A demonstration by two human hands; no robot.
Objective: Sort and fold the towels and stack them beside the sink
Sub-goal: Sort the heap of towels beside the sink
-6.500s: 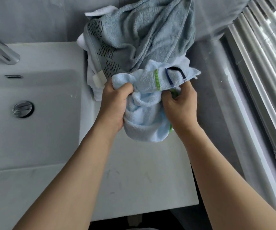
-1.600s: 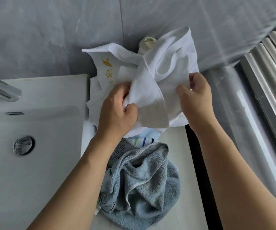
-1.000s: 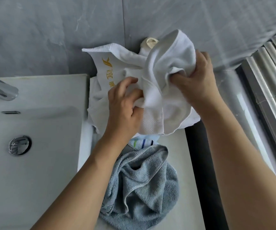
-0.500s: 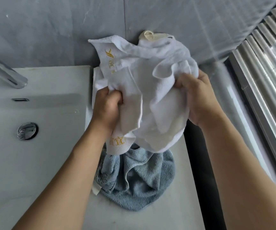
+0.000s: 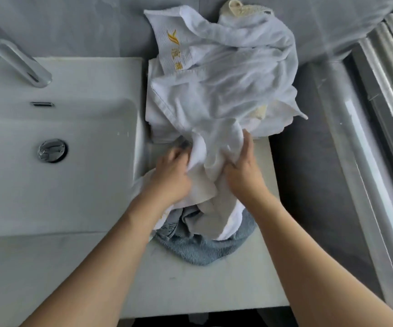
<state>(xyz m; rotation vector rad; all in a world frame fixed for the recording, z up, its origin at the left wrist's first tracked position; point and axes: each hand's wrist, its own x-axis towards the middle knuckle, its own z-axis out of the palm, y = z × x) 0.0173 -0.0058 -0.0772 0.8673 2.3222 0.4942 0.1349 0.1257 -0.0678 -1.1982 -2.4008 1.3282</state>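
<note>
The worktop (image 5: 214,286) is a narrow strip: the sink (image 5: 56,147) drops away just left of the left hand (image 5: 170,178), a dark gap runs along its edge right of the right hand (image 5: 243,175), and bare surface lies nearer than the hands. Both hands clutch a crumpled white towel (image 5: 214,161), bunched between them, its long axis running from the white pile (image 5: 226,86) beyond them down over the grey towel (image 5: 202,249) beneath.

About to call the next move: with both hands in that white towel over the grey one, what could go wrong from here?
1. The white towel that the left hand and right hand grip lies on the grey towel; lifting may drag it along.
2. The rear white pile overhangs the counter edge and could slide off.
</note>
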